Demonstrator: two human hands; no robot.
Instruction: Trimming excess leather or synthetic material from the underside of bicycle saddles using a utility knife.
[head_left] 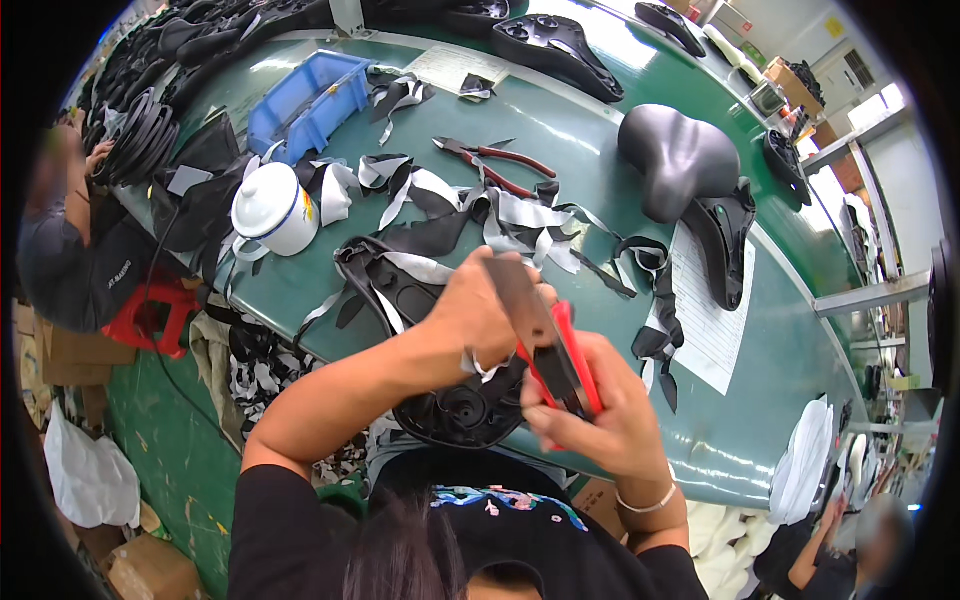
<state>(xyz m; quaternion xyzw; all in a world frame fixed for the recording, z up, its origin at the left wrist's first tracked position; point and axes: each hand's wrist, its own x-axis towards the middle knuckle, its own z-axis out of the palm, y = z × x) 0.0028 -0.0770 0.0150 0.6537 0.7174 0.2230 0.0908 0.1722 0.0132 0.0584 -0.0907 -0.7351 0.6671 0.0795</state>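
Observation:
My left hand [480, 310] grips the edge of a black plastic saddle base [400, 290] that lies upside down at the near edge of the green table [560, 200]. A black and white cover strip is pinched under its fingers. My right hand [600, 410] is closed on the red handles of a pair of pliers [545, 335], whose dark jaws point up toward my left hand's fingers and the saddle's edge.
Black and white fabric scraps [500, 215] litter the table's middle. A white lidded mug [272, 208], a blue bin [310, 100], another pair of red-handled pliers [495, 165], a finished black saddle [675, 160], paper sheets [705, 310] and more saddle bases lie around. Other people sit at the left and lower right.

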